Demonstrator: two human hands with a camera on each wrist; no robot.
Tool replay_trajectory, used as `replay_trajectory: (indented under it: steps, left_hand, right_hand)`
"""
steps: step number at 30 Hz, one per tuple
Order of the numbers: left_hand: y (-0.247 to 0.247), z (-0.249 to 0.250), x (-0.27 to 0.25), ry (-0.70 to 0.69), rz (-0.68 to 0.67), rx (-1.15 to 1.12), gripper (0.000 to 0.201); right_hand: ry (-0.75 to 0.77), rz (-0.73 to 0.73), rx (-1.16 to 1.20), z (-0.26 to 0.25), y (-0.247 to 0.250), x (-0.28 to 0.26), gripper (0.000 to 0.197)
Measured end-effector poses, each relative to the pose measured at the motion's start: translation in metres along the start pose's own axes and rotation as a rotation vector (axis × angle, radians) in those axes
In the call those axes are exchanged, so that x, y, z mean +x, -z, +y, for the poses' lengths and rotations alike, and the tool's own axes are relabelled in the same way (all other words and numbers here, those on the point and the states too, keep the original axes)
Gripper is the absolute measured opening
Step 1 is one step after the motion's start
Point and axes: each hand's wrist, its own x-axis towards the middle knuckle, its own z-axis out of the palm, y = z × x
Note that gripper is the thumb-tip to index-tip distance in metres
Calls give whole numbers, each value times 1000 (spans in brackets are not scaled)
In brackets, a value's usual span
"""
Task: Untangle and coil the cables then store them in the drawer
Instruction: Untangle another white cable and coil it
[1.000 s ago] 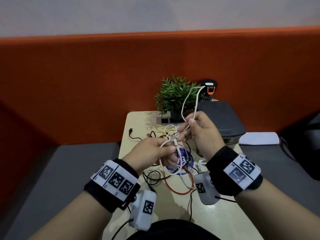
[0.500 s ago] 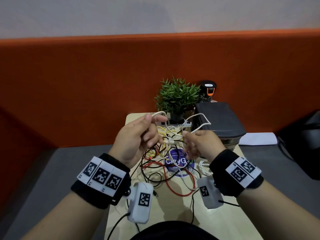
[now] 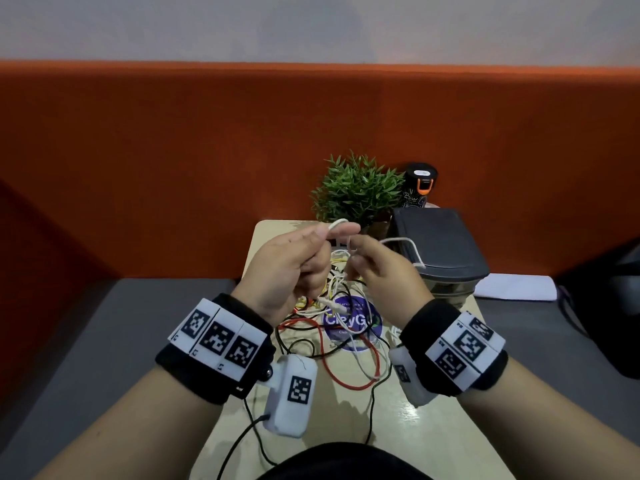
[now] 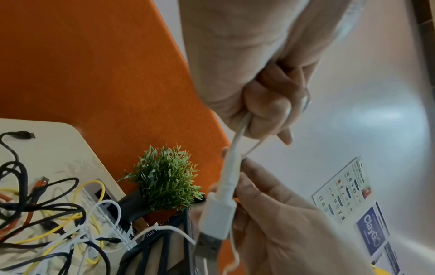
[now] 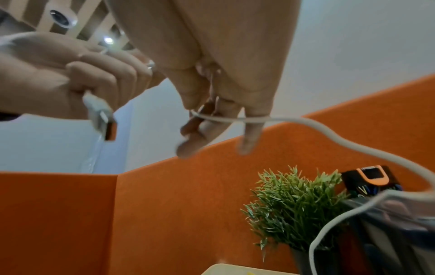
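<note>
Since half a second earlier both hands had drawn closer together above the desk; the gap between them had nearly closed. The left hand (image 3: 289, 263) was raised over the tangle, fingers curled around the white cable (image 4: 233, 167), with its plug (image 4: 215, 221) hanging out below the fist in the left wrist view. The right hand (image 3: 379, 271) sat just beside it, and its fingers (image 5: 200, 130) were loosely bent, with the cable running across them and caught between thumb and forefinger. From there the cable looped out to the right and down toward the black drawer unit (image 3: 438, 244). Whether the loop touched the unit could not be told.

Below the hands, the remaining cables (image 3: 332, 327), black, red, yellow and white, lay tangled on the desk (image 3: 440, 434), partly over a round blue sticker (image 3: 351, 322). A potted plant (image 3: 356, 192) stood at the far edge of the desk, just left of the drawer unit, with a black and orange bottle (image 3: 419, 183) behind them. An orange partition (image 3: 173, 161) backed the desk.
</note>
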Motion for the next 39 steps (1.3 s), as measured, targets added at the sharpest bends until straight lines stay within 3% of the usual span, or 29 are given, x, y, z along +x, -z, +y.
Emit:
replay_trajectory:
  steps: [3,7,14,18,24,29,32,35,39]
  left_hand:
    - [0,0,1,-44,40,-10,37]
    - [0,0,0,-53,29,-113,35]
    - [-9,-14,1,-124,112,-153,39]
    - [-12,-15,0,-143,176,-62,34]
    - [-9,-17,-1,-197,273,416,16]
    - [-8,-23,-4,-245,94,737,23]
    - [-13,-25,-6,-196,29,614,24]
    - [-23,-24,-10,-126,-30,452,29]
    - [-26,-25,-11,-117,-30,277,32]
  right_hand:
    - [53,-100,-142,-3,-1,-7,45]
    - [129,-250,-400,-8,-4,-13,34]
    - [244,-298,-640,-20,-6,-25,37]
    - [300,-345,-698,-24,-3,-32,42]
    - [285,-325,-636,-28,9,-37,30]
    - [290,-190,-327,-28,25,-38,17]
    - [303,-130,-225,-29,30,-36,13]
    - [234,-61,-90,-31,37,-33,25]
    - [280,2,-30,-30,43,-26,26]
